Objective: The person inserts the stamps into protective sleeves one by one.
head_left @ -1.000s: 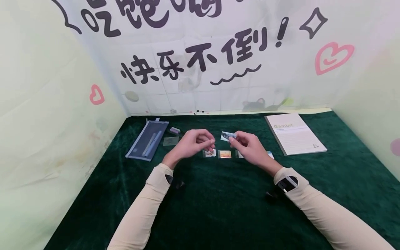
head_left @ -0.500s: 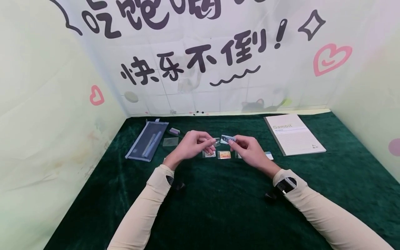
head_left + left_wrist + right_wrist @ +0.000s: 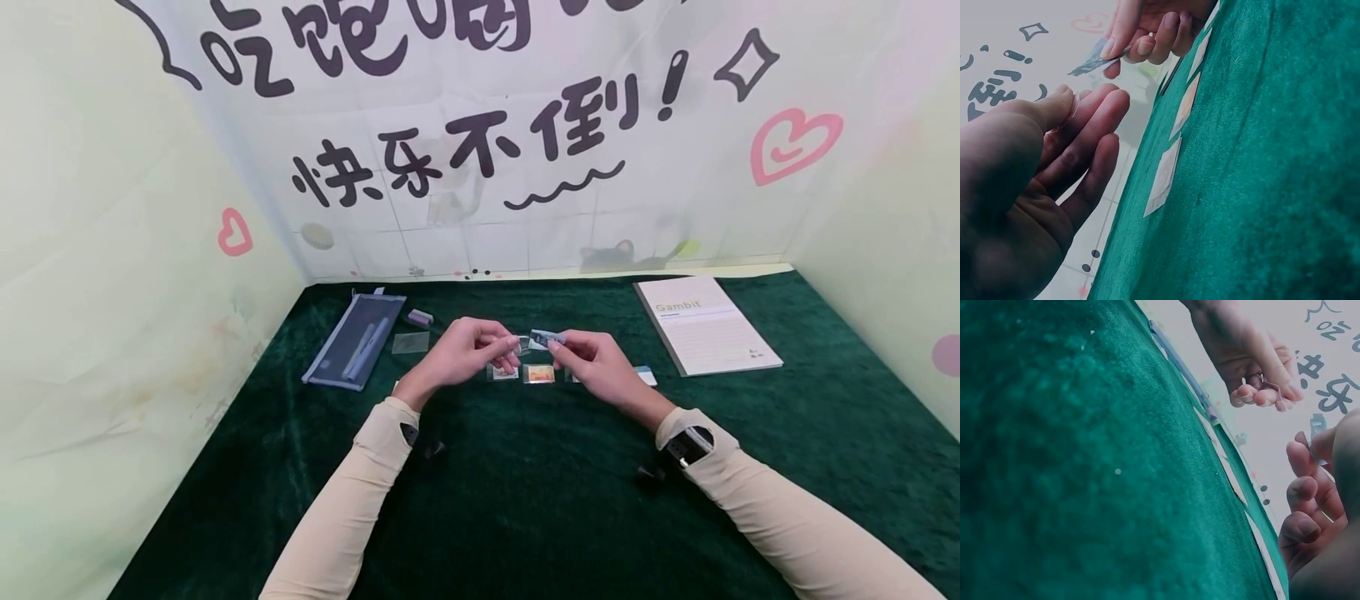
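Note:
My left hand pinches a small clear plastic sleeve between thumb and fingertips. Its curved transparent edge shows in the left wrist view. Facing it, my right hand holds a small blue-grey printed stamp by its right end. Sleeve and stamp are held above the table, end to end; whether they touch is unclear. Below lie a sleeved stamp, an orange one, and others partly hidden by my right hand, including a blue-and-white one.
A dark green cloth covers the table. To the left are a blue mesh pouch with pens, a purple eraser-like block and a flat clear sleeve. A white notepad lies right. A printed backdrop stands behind.
The clear sleeve has come into view at my left fingertips. The stamp in my right hand has moved slightly down and nearer the sleeve. The things on the table stay put.

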Motion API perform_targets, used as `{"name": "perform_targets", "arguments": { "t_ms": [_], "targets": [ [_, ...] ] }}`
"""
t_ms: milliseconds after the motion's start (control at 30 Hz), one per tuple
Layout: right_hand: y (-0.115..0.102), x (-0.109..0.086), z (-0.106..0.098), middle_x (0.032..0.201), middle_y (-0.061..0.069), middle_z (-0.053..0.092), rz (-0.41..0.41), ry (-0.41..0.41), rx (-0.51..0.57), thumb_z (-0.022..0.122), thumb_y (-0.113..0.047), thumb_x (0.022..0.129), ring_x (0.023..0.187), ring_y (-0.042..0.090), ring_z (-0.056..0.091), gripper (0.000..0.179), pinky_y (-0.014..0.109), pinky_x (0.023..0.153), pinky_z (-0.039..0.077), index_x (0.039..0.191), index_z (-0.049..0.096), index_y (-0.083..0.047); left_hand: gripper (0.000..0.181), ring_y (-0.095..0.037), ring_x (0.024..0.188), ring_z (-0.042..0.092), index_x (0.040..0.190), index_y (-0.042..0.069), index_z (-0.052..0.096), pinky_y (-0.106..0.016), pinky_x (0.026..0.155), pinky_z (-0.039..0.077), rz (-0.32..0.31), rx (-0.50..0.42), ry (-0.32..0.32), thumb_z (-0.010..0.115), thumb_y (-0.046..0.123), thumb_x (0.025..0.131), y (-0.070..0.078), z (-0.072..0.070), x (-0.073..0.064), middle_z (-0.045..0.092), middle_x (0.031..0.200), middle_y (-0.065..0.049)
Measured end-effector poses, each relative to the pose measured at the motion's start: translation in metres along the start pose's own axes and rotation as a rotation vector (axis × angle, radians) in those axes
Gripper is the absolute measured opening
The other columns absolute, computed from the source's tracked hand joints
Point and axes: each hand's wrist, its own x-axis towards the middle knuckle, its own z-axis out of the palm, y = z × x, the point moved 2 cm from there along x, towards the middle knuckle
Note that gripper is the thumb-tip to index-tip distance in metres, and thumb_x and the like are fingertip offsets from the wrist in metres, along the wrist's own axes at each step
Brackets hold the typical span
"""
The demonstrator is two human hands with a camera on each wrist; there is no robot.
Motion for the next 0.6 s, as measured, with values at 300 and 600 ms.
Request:
{"name": "perform_targets", "arguments": {
  "t_ms": [300,600],
  "targets": [
    [0.0011,-0.0009,0.0018,0.094,0.012,0.072,0.021,-0.039,0.001,0.059,-0.040,0.113,0.074,0.026,0.060,0.034,0.029,0.069,0.051,0.120,0.077,-0.011,0.025,-0.016,0.091,0.081,0.115,0.019,0.078,-0.038,0.097,0.062,0.014,0.018,-0.004,0.062,0.038,0.112,-0.0013,0.0009,-0.0004,0.084,0.096,0.004],
    [0.0009,-0.0001,0.0019,0.092,0.012,0.072,0.078,-0.046,0.005,0.061,-0.044,0.111,0.072,0.025,0.058,0.036,0.029,0.068,0.049,0.117,0.078,-0.013,0.025,-0.017,0.093,0.081,0.117,0.019,0.078,-0.038,0.095,0.061,0.023,0.010,-0.008,0.063,0.039,0.111,-0.0024,0.0000,0.0005,0.084,0.096,0.003]
  ]
}}
